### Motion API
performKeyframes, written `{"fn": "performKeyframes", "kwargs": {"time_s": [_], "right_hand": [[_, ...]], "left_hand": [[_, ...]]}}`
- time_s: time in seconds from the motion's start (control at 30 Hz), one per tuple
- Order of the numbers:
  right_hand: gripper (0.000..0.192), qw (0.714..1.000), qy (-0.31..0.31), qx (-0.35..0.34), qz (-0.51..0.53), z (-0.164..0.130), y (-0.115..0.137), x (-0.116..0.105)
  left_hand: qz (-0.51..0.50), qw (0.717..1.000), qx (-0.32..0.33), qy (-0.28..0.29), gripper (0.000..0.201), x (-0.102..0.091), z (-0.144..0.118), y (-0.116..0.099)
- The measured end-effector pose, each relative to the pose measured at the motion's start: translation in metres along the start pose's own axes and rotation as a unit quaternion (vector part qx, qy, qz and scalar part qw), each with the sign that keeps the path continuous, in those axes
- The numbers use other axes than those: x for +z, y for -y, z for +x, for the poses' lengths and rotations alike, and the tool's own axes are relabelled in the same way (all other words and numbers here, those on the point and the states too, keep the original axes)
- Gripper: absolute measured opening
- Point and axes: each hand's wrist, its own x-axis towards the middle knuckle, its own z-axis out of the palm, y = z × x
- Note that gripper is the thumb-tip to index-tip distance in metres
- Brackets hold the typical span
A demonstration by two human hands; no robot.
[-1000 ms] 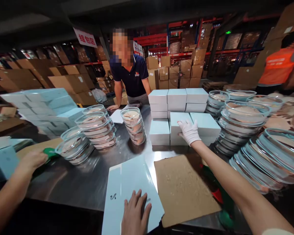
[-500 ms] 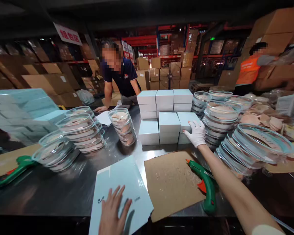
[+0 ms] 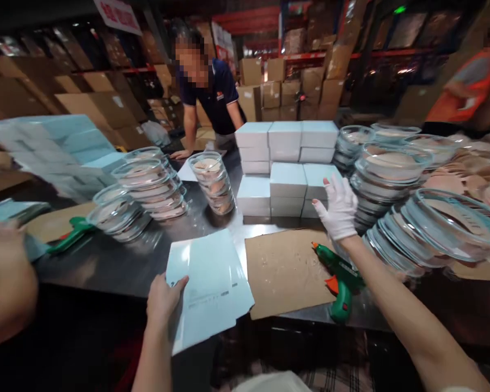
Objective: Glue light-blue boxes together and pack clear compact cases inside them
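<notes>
My left hand [image 3: 163, 299] pinches the near left edge of a flat pale-blue sheet [image 3: 208, 286], thumb on top, fingers under it. The sheet lies at the table's [image 3: 118, 267] near edge, partly overhanging it, just left of a brown card [image 3: 283, 269]. I judge the sheet light, thin and glossy: it will bend if lifted by one corner and may slide on the steel, so a hold along an edge, or at two edges, suits it best.

My right hand [image 3: 338, 209], in a white glove, hangs spread and empty above the table, close to the nearest blue boxes [image 3: 288, 163] and holding nothing. Under that wrist lies one green glue gun [image 3: 338, 275], touching the card's right edge; a second [image 3: 71, 234] lies far left.

Counted: one sheet, one card, two glue guns. Of closed boxes I see eight tops, stacked, so more lie beneath. Stacks of glass dishes [image 3: 151, 188]: about three on the left, one [image 3: 212, 182] in the middle, several more [image 3: 392, 179] on the right; I cannot count single dishes. Beyond, a person [image 3: 212, 92] leans on the far edge.
</notes>
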Motion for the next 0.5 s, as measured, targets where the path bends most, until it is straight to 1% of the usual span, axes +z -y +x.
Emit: {"fn": "performKeyframes", "kwargs": {"time_s": [0.03, 0.07, 0.1, 0.13, 0.17, 0.2, 0.23, 0.27, 0.33, 0.37, 0.4, 0.43, 0.47, 0.5], "right_hand": [[0.061, 0.997, -0.052, -0.045, 0.044, -0.024, 0.013, -0.014], [0.057, 0.988, -0.075, -0.091, 0.096, -0.049, 0.027, -0.028], [0.055, 0.976, -0.083, -0.134, 0.148, -0.075, 0.039, -0.042], [0.055, 0.963, -0.062, -0.173, 0.195, -0.099, 0.052, -0.056], [0.056, 0.951, -0.049, -0.210, 0.222, -0.120, 0.064, -0.067], [0.059, 0.942, -0.049, -0.233, 0.236, -0.135, 0.077, -0.077], [0.060, 0.937, -0.055, -0.239, 0.248, -0.145, 0.089, -0.084], [0.058, 0.936, -0.064, -0.235, 0.255, -0.150, 0.101, -0.088], [0.046, 0.941, -0.072, -0.197, 0.266, -0.150, 0.120, -0.089], [0.037, 0.945, -0.062, -0.172, 0.273, -0.149, 0.124, -0.088], [0.027, 0.947, -0.042, -0.147, 0.281, -0.148, 0.125, -0.085], [0.018, 0.948, -0.013, -0.125, 0.292, -0.149, 0.123, -0.083], [0.012, 0.945, 0.022, -0.109, 0.307, -0.154, 0.119, -0.082], [0.010, 0.939, 0.061, -0.097, 0.326, -0.160, 0.113, -0.082]], "left_hand": [[-0.008, 1.000, -0.022, -0.016, 0.052, -0.004, -0.006, 0.000], [-0.019, 0.998, -0.043, -0.045, 0.060, -0.009, -0.015, -0.001], [-0.039, 0.995, -0.054, -0.081, 0.066, -0.015, -0.027, -0.003], [-0.073, 0.989, -0.046, -0.123, 0.070, -0.019, -0.041, -0.007], [-0.119, 0.980, -0.015, -0.161, 0.071, -0.023, -0.056, -0.014], [-0.166, 0.969, 0.034, -0.182, 0.070, -0.025, -0.073, -0.023], [-0.197, 0.961, 0.090, -0.174, 0.066, -0.026, -0.090, -0.034], [-0.211, 0.957, 0.147, -0.135, 0.061, -0.025, -0.107, -0.044], [-0.204, 0.947, 0.246, -0.015, 0.047, -0.020, -0.135, -0.061], [-0.196, 0.936, 0.288, 0.041, 0.040, -0.016, -0.147, -0.065], [-0.187, 0.924, 0.323, 0.085, 0.034, -0.012, -0.155, -0.065], [-0.178, 0.913, 0.350, 0.112, 0.031, -0.009, -0.161, -0.064], [-0.169, 0.905, 0.370, 0.124, 0.029, -0.006, -0.164, -0.060], [-0.159, 0.901, 0.384, 0.129, 0.027, -0.005, -0.164, -0.055]]}}
